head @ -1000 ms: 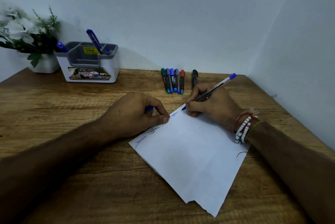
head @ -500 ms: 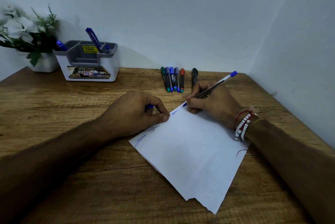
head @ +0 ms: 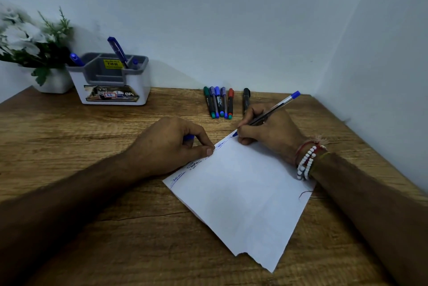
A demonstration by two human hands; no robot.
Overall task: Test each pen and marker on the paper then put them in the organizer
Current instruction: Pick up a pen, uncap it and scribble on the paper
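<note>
A white sheet of paper (head: 243, 195) lies slanted on the wooden desk, with several small scribbles along its upper left edge. My right hand (head: 268, 132) grips a clear blue pen (head: 275, 107), its tip on the paper's top corner. My left hand (head: 171, 144) is curled round a blue pen cap (head: 188, 137) and its thumb presses the paper's edge. Several markers (head: 218, 102) lie side by side behind the hands, with a black marker (head: 246, 100) a little to their right. The grey and white organizer (head: 111, 81) at the back left holds blue pens (head: 117, 50).
A white pot of flowers (head: 30, 47) stands left of the organizer against the wall. Walls close off the desk (head: 69, 146) at the back and on the right. Beaded bracelets sit on my right wrist.
The pen tip has crept slightly up along the paper's top edge as my right hand writes. My left hand keeps its place on the paper.
</note>
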